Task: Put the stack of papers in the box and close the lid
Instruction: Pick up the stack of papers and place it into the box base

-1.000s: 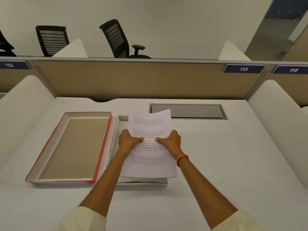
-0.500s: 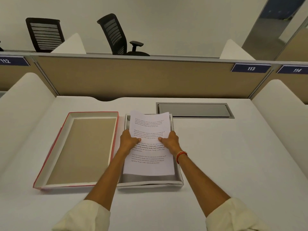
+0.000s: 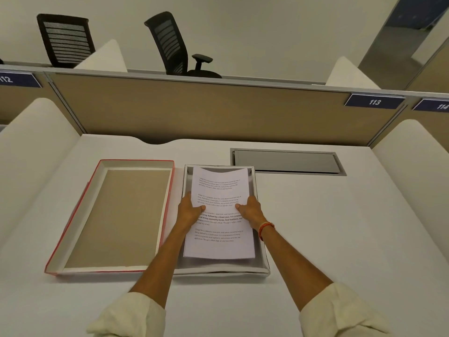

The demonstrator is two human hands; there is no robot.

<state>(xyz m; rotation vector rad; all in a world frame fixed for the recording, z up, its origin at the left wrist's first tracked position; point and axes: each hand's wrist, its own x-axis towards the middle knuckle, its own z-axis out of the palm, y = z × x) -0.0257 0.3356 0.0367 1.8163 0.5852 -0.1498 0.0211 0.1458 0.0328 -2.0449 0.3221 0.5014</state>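
Observation:
A stack of white printed papers (image 3: 220,244) sits low inside the open white box (image 3: 263,266) on the desk, its far end slightly curled up. My left hand (image 3: 189,210) grips the stack's left edge, thumb on top. On the right edge my right hand (image 3: 250,211) holds it the same way; an orange thread circles that wrist. The red-edged lid (image 3: 116,215) lies upside down to the left of the box, touching it, its tan inside facing up.
A grey cable hatch (image 3: 286,161) is set into the white desk (image 3: 340,227) behind the box on the right. Tan partition panels (image 3: 194,110) and white side dividers (image 3: 31,147) enclose the desk. Two black chairs (image 3: 170,42) stand beyond the partition.
Both hands have lowered the paper stack from above the box down into it, and the stack now lies inside the box walls.

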